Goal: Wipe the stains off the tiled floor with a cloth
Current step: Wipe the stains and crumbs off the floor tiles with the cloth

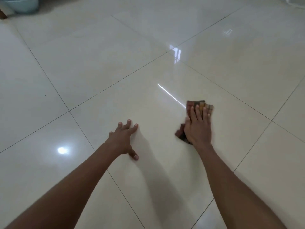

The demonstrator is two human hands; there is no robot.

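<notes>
We are pressing our flat right hand [198, 128] on the cloth [200, 106]; our left hand [123, 139], fingers spread, is resting on the floor [99, 63].

The right hand [198, 128] lies flat on the cloth [200, 106], which lies on the tiled floor [99, 63]; the cloth extends beyond the fingertips on the far side and past the thumb side of the hand. The left hand [123, 140] rests on the same tile, to the left of the right hand, well apart from the cloth and slightly nearer the person. A basin [21, 4] stands at the far left edge of the floor, well apart from both hands.
</notes>
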